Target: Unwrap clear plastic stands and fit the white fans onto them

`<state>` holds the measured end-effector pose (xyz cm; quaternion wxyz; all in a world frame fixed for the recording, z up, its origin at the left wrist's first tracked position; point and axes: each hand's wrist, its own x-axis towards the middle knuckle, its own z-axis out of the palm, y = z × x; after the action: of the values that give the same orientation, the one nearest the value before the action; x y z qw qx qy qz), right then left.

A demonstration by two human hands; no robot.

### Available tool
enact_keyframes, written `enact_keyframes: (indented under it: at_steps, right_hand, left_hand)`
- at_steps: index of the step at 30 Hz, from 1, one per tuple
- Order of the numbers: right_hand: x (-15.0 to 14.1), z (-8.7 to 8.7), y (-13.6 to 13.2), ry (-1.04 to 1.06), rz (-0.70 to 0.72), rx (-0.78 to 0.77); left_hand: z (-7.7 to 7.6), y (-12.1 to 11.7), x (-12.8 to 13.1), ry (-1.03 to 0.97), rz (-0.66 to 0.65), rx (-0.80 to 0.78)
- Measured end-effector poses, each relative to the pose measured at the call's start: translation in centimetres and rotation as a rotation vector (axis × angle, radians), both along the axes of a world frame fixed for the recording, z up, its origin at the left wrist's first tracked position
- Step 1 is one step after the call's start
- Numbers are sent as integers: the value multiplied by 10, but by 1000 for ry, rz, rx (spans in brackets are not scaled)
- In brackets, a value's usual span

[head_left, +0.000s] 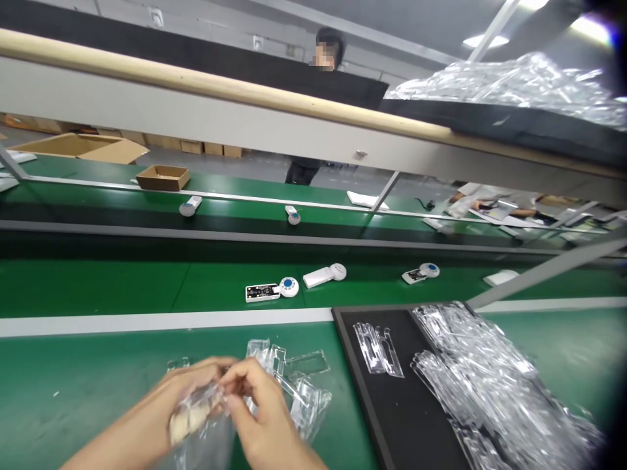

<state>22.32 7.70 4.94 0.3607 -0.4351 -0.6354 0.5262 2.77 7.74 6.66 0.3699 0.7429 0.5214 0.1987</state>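
Note:
At the near edge of the green bench, my left hand (196,385) is closed on a clear plastic bag (206,447). Thumb and fingers of my right hand (262,408) pinch the bag's upper edge, close against the left. Pale cream shapes (189,421) show at the left fingertips; whether they are finger covers or something in the bag I cannot tell. Behind and beside my right hand lie loose clear plastic pieces (311,408), some shaped like thin frames (308,363). Motion blurs both hands slightly.
A black tray (392,418) at right bears heaped clear plastic parts (490,385). Beyond a white rail (147,324), white round-headed devices (289,287) lie on a green belt (98,281). A shelf beam (220,111) crosses overhead. A person (330,49) stands behind it.

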Motion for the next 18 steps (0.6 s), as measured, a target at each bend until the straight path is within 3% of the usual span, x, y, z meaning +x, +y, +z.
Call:
enact_keyframes:
  at_steps: [3,7,12,18]
  right_hand:
    - [-1,-28,26,-268,-12,-57]
    - [31,-67,69,-756,-42,-71]
    - [44,-94,80,-988,57,-104]
    - [37,-108,79,-1049,-8,-153]
  left_hand:
    - [-25,22,3,-73,-12,-221]
    - [-64,61,18,31,20,-249]
    - [-103,99,66,271,-95,-258]
    - [-124,113,91,337,-147,-221]
